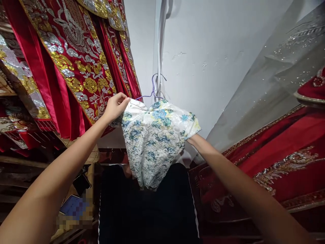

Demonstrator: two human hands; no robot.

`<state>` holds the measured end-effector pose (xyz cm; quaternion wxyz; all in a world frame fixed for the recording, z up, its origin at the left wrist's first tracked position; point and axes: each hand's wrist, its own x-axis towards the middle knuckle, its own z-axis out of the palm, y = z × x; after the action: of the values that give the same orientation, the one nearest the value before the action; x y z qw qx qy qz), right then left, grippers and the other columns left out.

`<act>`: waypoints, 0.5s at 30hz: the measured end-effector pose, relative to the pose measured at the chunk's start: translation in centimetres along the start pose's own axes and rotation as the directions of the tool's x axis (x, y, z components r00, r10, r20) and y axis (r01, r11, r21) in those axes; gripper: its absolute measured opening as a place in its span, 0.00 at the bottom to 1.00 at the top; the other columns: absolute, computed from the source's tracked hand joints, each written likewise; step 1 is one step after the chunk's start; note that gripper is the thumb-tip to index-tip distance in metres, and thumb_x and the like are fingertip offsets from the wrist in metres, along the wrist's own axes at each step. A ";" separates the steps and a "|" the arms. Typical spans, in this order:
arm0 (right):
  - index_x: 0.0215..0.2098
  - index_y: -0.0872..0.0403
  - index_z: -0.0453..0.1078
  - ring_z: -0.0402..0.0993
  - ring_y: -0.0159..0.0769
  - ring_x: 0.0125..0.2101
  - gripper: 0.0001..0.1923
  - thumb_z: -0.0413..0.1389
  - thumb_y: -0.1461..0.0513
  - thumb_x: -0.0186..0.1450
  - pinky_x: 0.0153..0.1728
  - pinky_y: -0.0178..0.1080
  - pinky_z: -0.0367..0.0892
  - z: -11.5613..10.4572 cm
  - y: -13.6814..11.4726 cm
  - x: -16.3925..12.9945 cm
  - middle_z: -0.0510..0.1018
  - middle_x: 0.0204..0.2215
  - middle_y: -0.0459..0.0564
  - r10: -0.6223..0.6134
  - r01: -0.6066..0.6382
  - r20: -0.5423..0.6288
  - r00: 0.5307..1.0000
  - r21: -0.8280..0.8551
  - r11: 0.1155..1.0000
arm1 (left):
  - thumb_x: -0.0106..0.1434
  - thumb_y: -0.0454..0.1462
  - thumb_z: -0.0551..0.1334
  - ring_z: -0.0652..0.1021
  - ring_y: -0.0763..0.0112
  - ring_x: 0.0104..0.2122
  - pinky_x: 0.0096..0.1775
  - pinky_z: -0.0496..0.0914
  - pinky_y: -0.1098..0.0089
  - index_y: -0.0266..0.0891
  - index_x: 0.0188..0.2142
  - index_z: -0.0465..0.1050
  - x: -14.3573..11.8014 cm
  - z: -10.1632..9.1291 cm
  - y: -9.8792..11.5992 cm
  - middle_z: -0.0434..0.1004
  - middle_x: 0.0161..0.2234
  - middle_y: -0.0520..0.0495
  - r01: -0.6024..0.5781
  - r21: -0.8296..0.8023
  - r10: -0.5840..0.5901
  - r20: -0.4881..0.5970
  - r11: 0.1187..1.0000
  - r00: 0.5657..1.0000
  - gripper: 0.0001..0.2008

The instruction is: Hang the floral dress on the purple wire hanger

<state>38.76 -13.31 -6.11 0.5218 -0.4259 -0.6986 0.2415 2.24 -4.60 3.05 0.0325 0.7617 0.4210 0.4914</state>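
Observation:
A short-sleeved floral blouse (154,142), white with blue, green and yellow blossoms, hangs in front of me from a thin purple hanger (153,88). My left hand (115,107) pinches the fabric at the blouse's left shoulder, near the collar, thumb against fingers. On the other side, my right forearm (210,152) goes in through the opening of the short sleeve (191,127). The cloth covers my right hand, so its fingers do not show. A small round button (148,112) sits below the collar.
Red garments with gold and silver embroidery (86,67) hang at the left. More red beaded cloth (286,162) is at the right, beside clear plastic sheeting (254,101). A white strap (159,40) runs down the wall (210,40). A lit phone-like screen (73,206) lies lower left.

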 end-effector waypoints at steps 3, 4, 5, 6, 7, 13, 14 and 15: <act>0.55 0.48 0.73 0.78 0.51 0.46 0.39 0.40 0.33 0.65 0.45 0.51 0.74 -1.8 0.6 1.6 0.81 0.46 0.57 0.057 -0.058 0.007 0.998 0.124 0.991 | 0.68 0.48 0.57 0.75 0.67 0.35 0.36 0.67 0.70 0.37 0.37 0.76 -0.8 0.0 0.1 0.79 0.34 0.46 -0.038 0.016 0.037 0.061 0.999 0.997 0.17; 0.54 0.51 0.74 0.78 0.53 0.46 0.44 0.36 0.31 0.64 0.45 0.53 0.73 -2.6 0.5 2.5 0.81 0.45 0.59 0.057 -0.055 -0.008 0.998 0.136 0.989 | 0.68 0.49 0.56 0.76 0.66 0.35 0.37 0.67 0.70 0.37 0.37 0.76 -0.9 0.2 0.2 0.79 0.35 0.46 -0.044 0.025 0.042 0.081 0.999 0.996 0.19; 0.53 0.54 0.74 0.78 0.54 0.46 0.48 0.33 0.31 0.64 0.46 0.54 0.72 -3.5 0.1 3.4 0.81 0.44 0.60 0.049 -0.046 -0.020 0.999 0.140 0.989 | 0.69 0.50 0.54 0.76 0.66 0.35 0.37 0.67 0.70 0.37 0.38 0.77 -0.9 0.3 0.4 0.80 0.35 0.46 -0.042 0.035 0.038 0.102 0.999 0.994 0.20; 0.53 0.55 0.75 0.77 0.55 0.48 0.50 0.31 0.31 0.63 0.48 0.55 0.71 -4.4 -0.5 4.2 0.81 0.44 0.62 0.040 -0.036 -0.025 0.999 0.141 0.989 | 0.70 0.51 0.52 0.76 0.65 0.35 0.37 0.67 0.69 0.37 0.38 0.77 -0.7 0.5 0.6 0.80 0.35 0.46 -0.033 0.044 0.027 0.124 0.998 0.992 0.23; 0.54 0.56 0.75 0.77 0.55 0.49 0.50 0.30 0.31 0.64 0.49 0.55 0.70 -5.2 -1.3 5.0 0.81 0.45 0.62 0.026 -0.021 -0.032 0.999 0.131 0.991 | 0.71 0.52 0.49 0.76 0.65 0.35 0.37 0.67 0.69 0.37 0.38 0.77 -0.4 0.7 0.8 0.80 0.35 0.45 -0.022 0.050 0.015 0.145 0.999 0.989 0.25; 0.56 0.52 0.75 0.75 0.49 0.51 0.39 0.38 0.36 0.70 0.50 0.54 0.66 -4.8 -6.7 6.9 0.81 0.46 0.58 -0.107 0.093 -0.157 0.982 -0.092 0.991 | 0.70 0.52 0.54 0.76 0.65 0.36 0.39 0.68 0.68 0.36 0.41 0.77 1.7 2.0 1.8 0.79 0.36 0.46 -0.017 0.006 0.016 0.203 1.000 0.979 0.22; 0.54 0.52 0.76 0.76 0.50 0.50 0.37 0.41 0.37 0.70 0.49 0.53 0.67 -4.1 -7.2 6.9 0.82 0.44 0.57 -0.116 0.102 -0.133 0.984 -0.112 0.989 | 0.68 0.51 0.57 0.75 0.66 0.33 0.37 0.67 0.69 0.36 0.38 0.77 1.7 2.3 1.7 0.79 0.33 0.47 -0.003 -0.012 0.005 0.205 1.000 0.979 0.21; 0.50 0.53 0.78 0.77 0.50 0.49 0.35 0.43 0.38 0.70 0.48 0.52 0.69 -3.3 -7.4 6.7 0.82 0.41 0.57 -0.124 0.113 -0.082 0.989 -0.118 0.986 | 0.67 0.51 0.59 0.74 0.67 0.31 0.36 0.67 0.69 0.35 0.35 0.77 1.5 2.7 1.6 0.77 0.30 0.47 0.015 -0.045 -0.006 0.203 0.999 0.979 0.20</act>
<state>38.73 -11.82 4.27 0.5410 -0.4229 -0.7112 0.1507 5.50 -3.60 3.50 0.0954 0.8046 0.4080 0.4208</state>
